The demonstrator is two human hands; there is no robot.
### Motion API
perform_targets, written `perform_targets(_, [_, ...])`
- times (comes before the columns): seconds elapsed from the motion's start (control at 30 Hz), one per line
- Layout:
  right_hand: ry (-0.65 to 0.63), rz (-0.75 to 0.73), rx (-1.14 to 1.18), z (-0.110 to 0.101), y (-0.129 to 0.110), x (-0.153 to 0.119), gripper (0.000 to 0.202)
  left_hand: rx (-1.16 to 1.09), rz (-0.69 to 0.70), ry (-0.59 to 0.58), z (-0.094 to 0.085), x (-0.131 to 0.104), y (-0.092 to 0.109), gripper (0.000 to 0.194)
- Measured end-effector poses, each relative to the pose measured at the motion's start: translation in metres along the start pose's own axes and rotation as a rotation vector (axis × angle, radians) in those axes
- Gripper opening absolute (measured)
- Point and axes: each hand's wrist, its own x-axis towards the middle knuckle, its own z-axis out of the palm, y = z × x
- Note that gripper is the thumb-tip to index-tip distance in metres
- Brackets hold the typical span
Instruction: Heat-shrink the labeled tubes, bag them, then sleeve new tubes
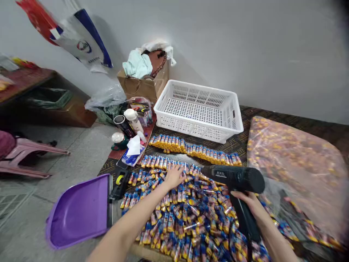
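In my right hand (252, 205) is a black hair dryer (231, 175), held by its handle with the nozzle pointing left over small blue-and-yellow tubes (188, 214). My left hand (174, 177) rests palm down at the right part of a neat tube row (155, 162), its fingers stretched forward over the tubes. Whether a fingertip grips one is blurred. Loose tubes lie in a wide heap below both hands. Farther back, more tubes are stacked in a tidy line (212, 154).
Behind the rows stands a white perforated crate (196, 125). A purple dustpan (81, 211) and a black tape dispenser (120, 185) are at left, near bottles (133, 120) and a tissue pack (132, 156). A large clear bag of items (294, 174) lies at right.
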Motion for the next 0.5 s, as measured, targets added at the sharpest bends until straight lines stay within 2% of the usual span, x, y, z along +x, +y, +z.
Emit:
perform_targets(0.07, [-0.033,-0.015,0.002,0.002,0.003,0.009,0.036,-0.008,0.182,-0.005,0.006,-0.03,-0.003,0.03])
perform_targets(0.13, [-0.084,-0.034,0.006,0.006,0.003,0.017,0.034,0.004,0.201,0.033,0.005,-0.042,-0.009,0.027])
perform_targets(0.2, [-0.159,-0.061,0.008,0.014,0.0,0.023,0.033,0.039,0.042,0.135,-0.002,-0.029,-0.019,0.027])
perform_targets(0.27, [-0.233,-0.085,0.009,0.024,-0.005,0.026,0.032,0.084,-0.222,0.222,-0.012,-0.001,-0.032,0.037])
perform_targets(0.33, [-0.297,-0.097,0.002,0.035,-0.012,0.026,0.032,0.109,-0.408,0.196,-0.02,0.025,-0.043,0.057])
perform_targets(0.4, [-0.33,-0.094,-0.021,0.043,-0.018,0.023,0.032,0.127,-0.476,0.123,-0.022,0.037,-0.05,0.065])
perform_targets(0.5, [-0.346,-0.096,-0.075,0.05,-0.024,0.02,0.033,0.153,-0.453,0.125,-0.017,0.018,-0.047,0.055])
